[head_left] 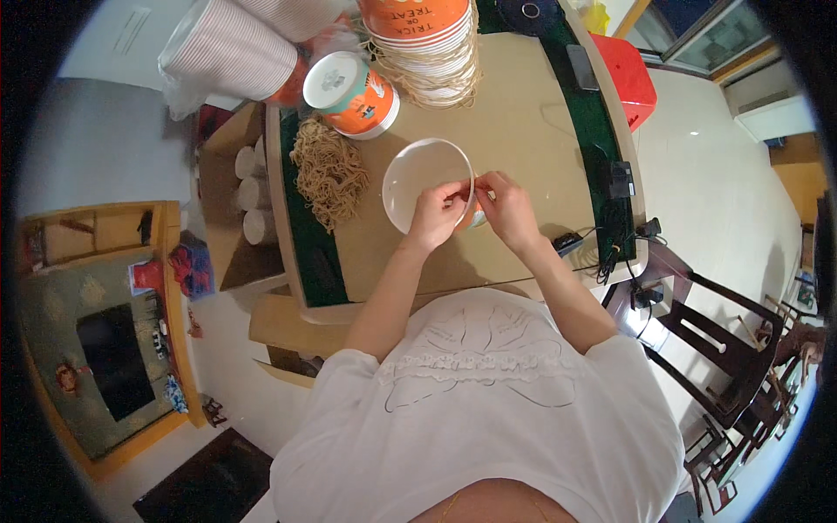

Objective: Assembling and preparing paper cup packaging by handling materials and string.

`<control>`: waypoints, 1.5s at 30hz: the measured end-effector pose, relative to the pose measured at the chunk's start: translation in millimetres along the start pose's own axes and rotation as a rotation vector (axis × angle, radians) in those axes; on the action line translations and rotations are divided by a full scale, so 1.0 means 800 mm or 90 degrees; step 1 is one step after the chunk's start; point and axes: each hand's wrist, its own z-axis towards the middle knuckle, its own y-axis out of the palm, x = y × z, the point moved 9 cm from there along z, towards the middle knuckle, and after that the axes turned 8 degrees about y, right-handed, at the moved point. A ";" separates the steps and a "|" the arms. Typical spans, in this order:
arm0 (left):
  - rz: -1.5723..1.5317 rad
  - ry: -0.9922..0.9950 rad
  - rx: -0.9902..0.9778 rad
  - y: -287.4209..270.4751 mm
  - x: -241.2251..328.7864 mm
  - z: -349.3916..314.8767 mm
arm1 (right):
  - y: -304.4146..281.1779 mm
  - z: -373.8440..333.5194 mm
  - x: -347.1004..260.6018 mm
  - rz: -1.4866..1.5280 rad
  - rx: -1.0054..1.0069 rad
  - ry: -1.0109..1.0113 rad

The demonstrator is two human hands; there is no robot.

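A white-lined paper bucket (410, 179) with an orange printed outside lies tipped over the table, its round mouth facing me. My left hand (438, 213) reaches into the mouth, with thumb and fingers pinched at the right side of the rim. From outside, my right hand (509, 212) pinches the same part of the rim. Any cord between the fingertips is too small to make out. To the left lies a tangled pile of beige cord (327, 170). Behind it an orange and green paper bucket (353, 96) stands upside down.
A stack of orange paper buckets (427, 61) with beige cords hanging round it stands at the back. Wrapped white buckets (231, 52) lean at the far left, above a cardboard box (240, 240) of white rolls. Cables and black plugs (619, 183) line the table's right edge, near a red stool (626, 83).
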 end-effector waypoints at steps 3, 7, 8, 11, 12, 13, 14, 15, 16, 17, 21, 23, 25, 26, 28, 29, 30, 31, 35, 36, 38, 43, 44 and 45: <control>0.244 0.127 0.088 -0.002 0.021 0.002 | 0.003 0.000 0.009 -0.009 -0.007 -0.006; 0.382 0.183 0.087 0.007 0.029 0.004 | 0.006 0.000 0.033 0.066 -0.023 0.062; 0.376 0.183 0.098 0.005 0.022 0.004 | 0.008 -0.001 0.034 0.104 -0.044 0.096; 0.294 0.153 0.151 -0.006 0.003 0.005 | -0.003 -0.014 0.018 0.087 -0.036 0.123; 0.141 0.009 0.135 -0.009 -0.024 0.008 | -0.003 -0.022 0.010 0.081 -0.042 0.118; -0.015 -0.132 0.114 -0.005 -0.052 0.004 | 0.000 -0.032 -0.005 0.051 -0.053 0.073; -0.025 -0.131 0.120 -0.008 -0.055 0.005 | 0.003 -0.044 -0.022 0.019 -0.064 0.029; -0.154 -0.174 0.104 -0.001 -0.069 0.007 | 0.014 -0.053 -0.036 -0.008 -0.090 0.013; -0.282 -0.215 0.086 0.009 -0.081 0.006 | 0.022 -0.061 -0.049 -0.035 -0.116 -0.003; -0.335 -0.233 0.070 0.014 -0.083 0.005 | 0.027 -0.066 -0.062 -0.059 -0.166 -0.043; -0.334 -0.314 0.054 0.020 -0.100 -0.004 | 0.037 -0.051 -0.067 -0.055 -0.234 -0.071; -0.311 -0.249 0.077 0.015 -0.100 -0.007 | 0.022 -0.011 -0.060 -0.048 -0.195 -0.040; -0.250 -0.114 0.098 0.010 -0.083 -0.003 | 0.012 0.030 -0.045 -0.113 -0.173 -0.051; -0.254 -0.112 0.100 0.011 -0.083 -0.003 | 0.017 0.042 -0.049 -0.132 -0.175 -0.118; -0.132 -0.091 0.114 0.003 -0.079 -0.001 | 0.031 0.045 -0.042 -0.230 -0.227 -0.164; -0.137 -0.089 0.122 0.002 -0.080 -0.002 | 0.044 0.040 -0.044 -0.323 -0.282 -0.209; -0.090 -0.071 0.129 -0.002 -0.077 -0.002 | 0.047 0.040 -0.043 -0.327 -0.288 -0.216; -0.043 -0.052 0.137 -0.006 -0.074 -0.003 | 0.052 0.041 -0.035 -0.347 -0.301 -0.203; -0.057 -0.011 0.143 -0.008 -0.083 -0.004 | 0.055 0.042 -0.022 -0.333 -0.307 -0.128; 0.004 0.012 0.168 -0.013 -0.070 -0.008 | 0.056 0.042 -0.020 -0.336 -0.310 -0.131; 0.065 0.035 0.195 -0.021 -0.049 -0.016 | 0.046 0.047 -0.012 -0.229 -0.286 -0.056; 0.335 0.293 0.139 -0.004 0.014 -0.038 | 0.047 0.051 0.013 -0.021 -0.326 0.043; 0.336 0.293 0.140 -0.004 0.014 -0.040 | 0.045 0.050 0.013 0.015 -0.330 0.070; 0.414 0.306 0.135 0.000 0.017 -0.042 | 0.045 0.049 0.014 0.015 -0.330 0.070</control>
